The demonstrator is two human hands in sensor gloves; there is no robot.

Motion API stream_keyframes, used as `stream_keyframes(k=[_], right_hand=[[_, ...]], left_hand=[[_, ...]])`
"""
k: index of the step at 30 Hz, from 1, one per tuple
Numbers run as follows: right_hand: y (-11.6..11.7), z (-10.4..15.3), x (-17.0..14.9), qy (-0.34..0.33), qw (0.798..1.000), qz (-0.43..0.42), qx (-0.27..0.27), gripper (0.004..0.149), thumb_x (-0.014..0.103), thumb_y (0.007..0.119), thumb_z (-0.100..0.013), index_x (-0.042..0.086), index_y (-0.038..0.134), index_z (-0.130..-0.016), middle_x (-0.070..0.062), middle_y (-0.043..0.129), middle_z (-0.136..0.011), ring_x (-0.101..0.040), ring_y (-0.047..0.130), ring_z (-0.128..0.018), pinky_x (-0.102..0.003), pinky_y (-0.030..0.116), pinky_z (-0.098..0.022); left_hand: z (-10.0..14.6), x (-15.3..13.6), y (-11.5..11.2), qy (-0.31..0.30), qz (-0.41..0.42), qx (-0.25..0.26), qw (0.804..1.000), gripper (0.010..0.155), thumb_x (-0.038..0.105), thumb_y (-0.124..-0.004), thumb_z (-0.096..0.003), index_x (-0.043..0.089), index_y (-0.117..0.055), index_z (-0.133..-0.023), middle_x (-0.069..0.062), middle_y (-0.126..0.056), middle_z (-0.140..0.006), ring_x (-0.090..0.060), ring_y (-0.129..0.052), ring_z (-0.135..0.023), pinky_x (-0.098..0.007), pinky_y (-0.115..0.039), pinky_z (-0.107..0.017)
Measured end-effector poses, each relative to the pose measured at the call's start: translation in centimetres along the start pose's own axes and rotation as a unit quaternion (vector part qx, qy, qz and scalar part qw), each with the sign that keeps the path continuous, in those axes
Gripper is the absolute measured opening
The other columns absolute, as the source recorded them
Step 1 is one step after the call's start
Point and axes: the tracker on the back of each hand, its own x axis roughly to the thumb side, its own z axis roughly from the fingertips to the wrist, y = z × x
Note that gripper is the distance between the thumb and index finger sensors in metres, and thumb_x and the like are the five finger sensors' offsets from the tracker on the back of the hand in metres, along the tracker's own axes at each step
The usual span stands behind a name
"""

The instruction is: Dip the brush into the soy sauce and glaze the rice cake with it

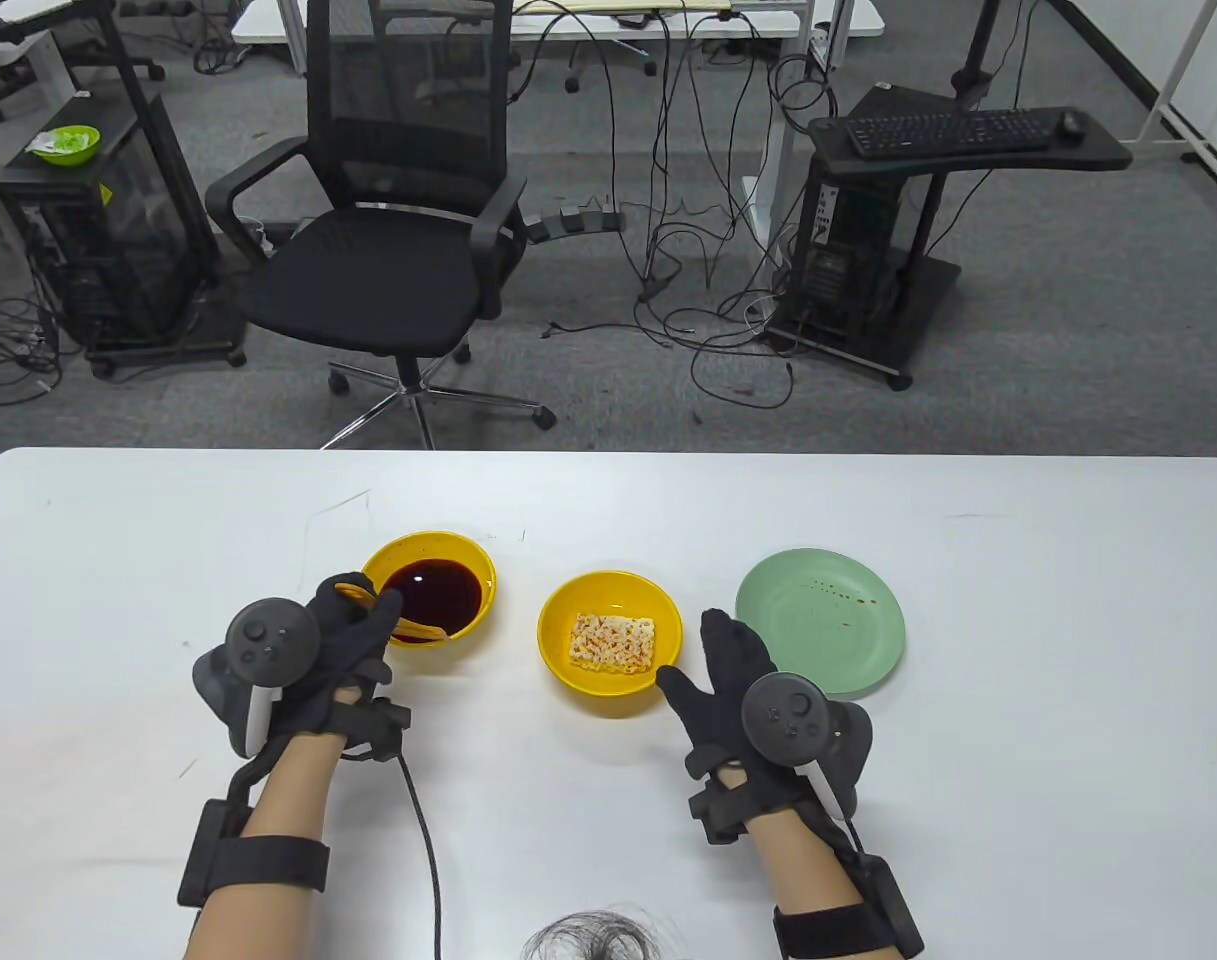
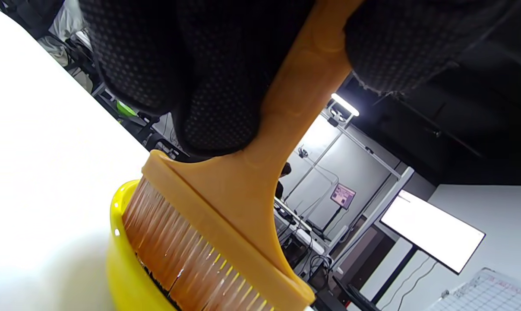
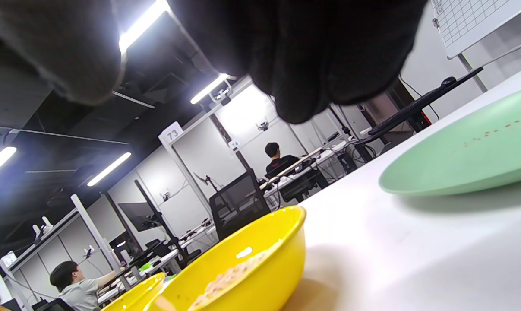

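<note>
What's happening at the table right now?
The left hand grips an orange brush by its handle, with the bristles down in the bowl of soy sauce. The right hand lies flat on the table, fingers spread and holding nothing, between the bowl with the rice cake and the green plate. The rice cake looks dry, so no glaze seems to be on it yet.

Floor: grey carpet [image 1: 1048,330] strewn with black cables [image 1: 688,250].
Furniture: black mesh office chair [image 1: 388,250] beyond the white table [image 1: 608,800]; keyboard [image 1: 953,130] on a black stand.
Light: ceiling strip lights [image 3: 109,168].
</note>
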Motion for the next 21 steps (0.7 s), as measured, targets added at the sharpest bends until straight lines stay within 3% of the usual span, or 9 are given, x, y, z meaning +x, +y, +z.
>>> stream_keyframes(k=[15, 21], right_hand=[[-0.1, -0.1, -0.1, 0.000, 1.000, -0.004, -0.002, 0.076, 0.058, 0.083, -0.047, 0.011, 0.064, -0.103, -0.020, 0.073, -0.103, -0.041, 0.089, -0.081, -0.052, 0.080, -0.055], [-0.3, -0.1, -0.1, 0.000, 1.000, -0.005, -0.007, 0.076, 0.058, 0.083, -0.047, 0.011, 0.064, -0.103, -0.020, 0.073, -0.103, -0.040, 0.089, -0.081, -0.052, 0.080, -0.055]], left_hand=[[-0.1, 0.0, 0.2, 0.005, 0.001, -0.008, 1.000, 0.054, 0.055, -0.083, -0.0424, 0.021, -0.079, -0.085, -0.009, -0.097, -0.083, -0.021, -0.114, -0.062, -0.037, -0.093, -0.050], [-0.1, 1.3, 1.2, -0.007, 0.050, 0.026, 0.998, 0.055, 0.055, -0.084, -0.0424, 0.022, -0.078, -0.085, -0.009, -0.096, -0.084, -0.022, -0.114, -0.064, -0.036, -0.093, -0.051]])
